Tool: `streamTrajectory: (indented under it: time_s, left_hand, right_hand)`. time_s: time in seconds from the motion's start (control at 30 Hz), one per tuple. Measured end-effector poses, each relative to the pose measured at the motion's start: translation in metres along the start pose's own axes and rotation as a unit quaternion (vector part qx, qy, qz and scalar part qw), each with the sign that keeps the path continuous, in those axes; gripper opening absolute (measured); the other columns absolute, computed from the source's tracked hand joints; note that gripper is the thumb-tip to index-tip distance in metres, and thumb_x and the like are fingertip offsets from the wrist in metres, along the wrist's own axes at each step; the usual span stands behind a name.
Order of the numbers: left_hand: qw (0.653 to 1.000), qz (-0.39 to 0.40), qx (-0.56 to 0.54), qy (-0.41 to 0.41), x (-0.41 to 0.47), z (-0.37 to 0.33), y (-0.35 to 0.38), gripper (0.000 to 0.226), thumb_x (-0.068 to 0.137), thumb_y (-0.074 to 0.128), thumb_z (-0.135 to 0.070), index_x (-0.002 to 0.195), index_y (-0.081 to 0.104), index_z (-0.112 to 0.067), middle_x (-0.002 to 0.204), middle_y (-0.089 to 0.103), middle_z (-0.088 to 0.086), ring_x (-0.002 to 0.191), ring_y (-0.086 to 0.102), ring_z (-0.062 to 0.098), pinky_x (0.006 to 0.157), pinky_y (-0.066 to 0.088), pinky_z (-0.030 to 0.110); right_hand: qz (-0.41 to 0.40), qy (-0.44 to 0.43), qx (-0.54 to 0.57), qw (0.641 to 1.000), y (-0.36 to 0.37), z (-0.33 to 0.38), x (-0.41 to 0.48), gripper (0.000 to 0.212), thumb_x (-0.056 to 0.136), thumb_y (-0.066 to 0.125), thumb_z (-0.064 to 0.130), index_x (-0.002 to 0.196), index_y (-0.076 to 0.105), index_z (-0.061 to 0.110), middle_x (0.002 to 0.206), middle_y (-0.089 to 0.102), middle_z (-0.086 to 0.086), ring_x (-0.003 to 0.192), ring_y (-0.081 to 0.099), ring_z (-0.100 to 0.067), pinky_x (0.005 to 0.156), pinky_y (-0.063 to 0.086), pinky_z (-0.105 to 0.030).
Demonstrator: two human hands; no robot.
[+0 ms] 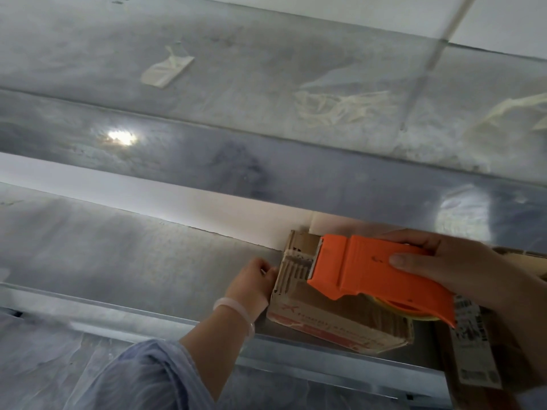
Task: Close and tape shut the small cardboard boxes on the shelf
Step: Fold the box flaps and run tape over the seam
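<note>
Right hand [461, 270]: grips orange tape dispenser [370, 273], blade end on box top.
Left hand [251, 284]: fingers curled, pressing small cardboard box [325, 315] left end.
Box: on metal shelf [133, 261].

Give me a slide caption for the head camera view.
Right hand runs orange tape dispenser across small cardboard box steadied by left hand.

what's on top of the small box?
The orange tape dispenser, held by the right hand, rests on the small box. Left hand steadies its end. The dispenser hides the seam.
</note>
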State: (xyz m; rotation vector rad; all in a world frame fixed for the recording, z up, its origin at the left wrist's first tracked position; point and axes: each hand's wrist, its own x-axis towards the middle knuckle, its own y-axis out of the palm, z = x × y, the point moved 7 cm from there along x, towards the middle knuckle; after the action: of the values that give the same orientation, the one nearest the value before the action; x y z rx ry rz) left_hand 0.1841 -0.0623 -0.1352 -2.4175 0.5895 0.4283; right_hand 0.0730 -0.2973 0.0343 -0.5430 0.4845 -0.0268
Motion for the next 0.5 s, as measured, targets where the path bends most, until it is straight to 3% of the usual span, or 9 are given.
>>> streamTrajectory:
  time_s: [0.1,0.2,0.3,0.37,0.43,0.5]
  left_hand:
    - [0.999,0.01,-0.029,-0.033,0.001,0.004,0.0,0.017,0.098,0.054,-0.035,0.095,0.053,-0.019,0.082,0.064,0.0,0.072,0.059,0.015,0.072,0.052,0.033]
    - [0.993,0.004,-0.096,-0.075,0.004,0.008,0.0,0.02,0.092,0.064,-0.032,0.105,0.057,-0.018,0.102,0.067,0.007,0.087,0.062,0.02,0.088,0.055,0.041]
    - [0.996,-0.038,0.076,-0.022,0.004,-0.001,-0.012,0.029,0.085,0.067,-0.041,0.112,0.057,-0.036,0.121,0.057,-0.002,0.114,0.051,0.024,0.103,0.044,0.043]
    - [0.99,-0.055,0.126,0.006,-0.001,-0.007,-0.018,0.038,0.084,0.067,-0.043,0.12,0.056,-0.039,0.128,0.051,-0.002,0.122,0.043,0.024,0.107,0.038,0.041]
    - [0.988,-0.06,0.138,0.014,-0.006,-0.013,-0.023,0.045,0.082,0.069,-0.044,0.125,0.055,-0.04,0.133,0.047,-0.003,0.126,0.04,0.023,0.109,0.037,0.039]
    - [0.982,-0.054,0.175,0.041,-0.007,-0.018,-0.021,0.052,0.082,0.071,-0.042,0.13,0.052,-0.04,0.136,0.044,-0.004,0.127,0.04,0.022,0.109,0.039,0.039]
  right_hand:
    - [0.001,-0.008,-0.003,1.0,0.001,0.001,0.001,0.083,0.037,0.073,0.088,0.112,0.061,0.055,0.112,0.071,0.015,0.102,0.069,-0.009,0.092,0.054,-0.035]
    - [0.008,-0.005,-0.015,1.0,0.001,0.0,0.003,0.073,0.042,0.071,0.088,0.109,0.061,0.059,0.113,0.071,0.016,0.102,0.069,-0.007,0.092,0.053,-0.034]
    - [0.009,-0.012,-0.03,0.999,0.0,-0.002,0.004,0.069,0.046,0.068,0.089,0.109,0.06,0.061,0.112,0.07,0.018,0.101,0.068,-0.006,0.091,0.054,-0.033]
    - [0.006,-0.026,-0.032,0.999,0.001,0.004,0.002,0.06,0.05,0.069,0.086,0.105,0.061,0.062,0.107,0.071,0.021,0.095,0.069,-0.002,0.082,0.054,-0.024]
    - [-0.008,-0.032,-0.009,0.999,0.002,0.012,-0.002,0.035,0.067,0.073,0.063,0.101,0.064,0.058,0.092,0.071,0.028,0.082,0.068,0.004,0.064,0.05,-0.01]
    - [-0.026,-0.05,-0.008,0.998,-0.001,0.016,-0.002,0.027,0.078,0.072,0.037,0.1,0.066,0.052,0.083,0.069,0.031,0.074,0.066,0.009,0.054,0.046,-0.005]
